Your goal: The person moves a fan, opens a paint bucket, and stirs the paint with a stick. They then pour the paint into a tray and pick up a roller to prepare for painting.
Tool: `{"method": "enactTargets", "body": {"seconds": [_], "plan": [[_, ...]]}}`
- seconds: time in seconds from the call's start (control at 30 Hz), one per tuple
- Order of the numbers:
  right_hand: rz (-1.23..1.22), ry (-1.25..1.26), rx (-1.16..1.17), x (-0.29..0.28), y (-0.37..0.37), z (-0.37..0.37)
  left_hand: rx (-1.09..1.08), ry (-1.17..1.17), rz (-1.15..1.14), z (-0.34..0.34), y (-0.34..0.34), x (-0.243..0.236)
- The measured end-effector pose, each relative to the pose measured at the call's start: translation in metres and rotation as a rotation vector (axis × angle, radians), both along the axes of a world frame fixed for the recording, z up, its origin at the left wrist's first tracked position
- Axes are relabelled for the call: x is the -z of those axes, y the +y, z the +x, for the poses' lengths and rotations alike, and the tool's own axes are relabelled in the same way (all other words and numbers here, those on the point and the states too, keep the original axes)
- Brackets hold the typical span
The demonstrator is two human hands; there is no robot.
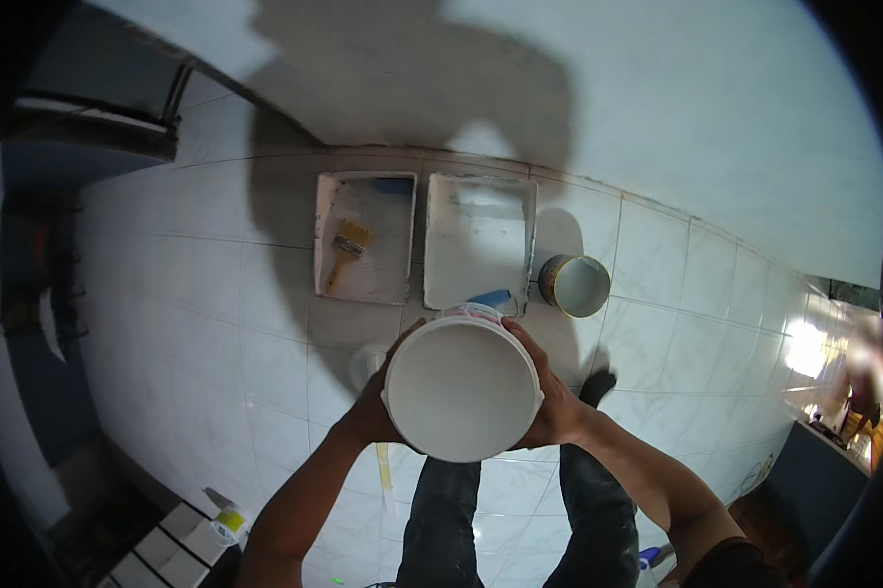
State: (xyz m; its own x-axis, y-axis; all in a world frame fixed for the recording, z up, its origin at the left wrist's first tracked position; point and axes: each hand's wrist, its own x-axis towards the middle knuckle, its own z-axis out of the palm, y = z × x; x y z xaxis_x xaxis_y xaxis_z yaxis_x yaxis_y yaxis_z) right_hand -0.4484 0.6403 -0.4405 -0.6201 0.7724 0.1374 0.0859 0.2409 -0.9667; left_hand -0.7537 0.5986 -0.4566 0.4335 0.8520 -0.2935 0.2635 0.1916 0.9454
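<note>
Both of my hands grip a round white bucket (464, 389) by its sides, and it is held up in front of my legs. My left hand (371, 410) wraps its left side, and my right hand (556, 404) wraps its right side. The bucket's round face looks plain white; I cannot tell how full it is. Beyond it on the floor lie two white paint trays side by side. The left tray (387, 269) holds a paintbrush (348, 245) with a yellowish handle. At the near edge of the right tray (476, 257) is a blue paint roller (491, 299), partly hidden by the bucket.
An open metal can (551, 284) stands right of the trays. A pale wall (696, 118) rises behind them from the white tiled floor (187, 294). A pale translucent round thing (361, 363) is by my left hand. A small white tub (229, 526) sits at lower left.
</note>
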Motion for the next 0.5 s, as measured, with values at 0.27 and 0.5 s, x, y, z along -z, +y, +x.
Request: {"method": "enactTargets", "body": {"seconds": [0.27, 0.5], "plan": [[-0.059, -0.119, 0.052, 0.116, 0.047, -0.003, 0.170, 0.110, -0.090, -0.016, 0.071, 0.111], [-0.074, -0.146, 0.068, 0.155, 0.079, -0.005, 0.170, 0.184, 0.025, -0.010, 0.113, 0.149]]}}
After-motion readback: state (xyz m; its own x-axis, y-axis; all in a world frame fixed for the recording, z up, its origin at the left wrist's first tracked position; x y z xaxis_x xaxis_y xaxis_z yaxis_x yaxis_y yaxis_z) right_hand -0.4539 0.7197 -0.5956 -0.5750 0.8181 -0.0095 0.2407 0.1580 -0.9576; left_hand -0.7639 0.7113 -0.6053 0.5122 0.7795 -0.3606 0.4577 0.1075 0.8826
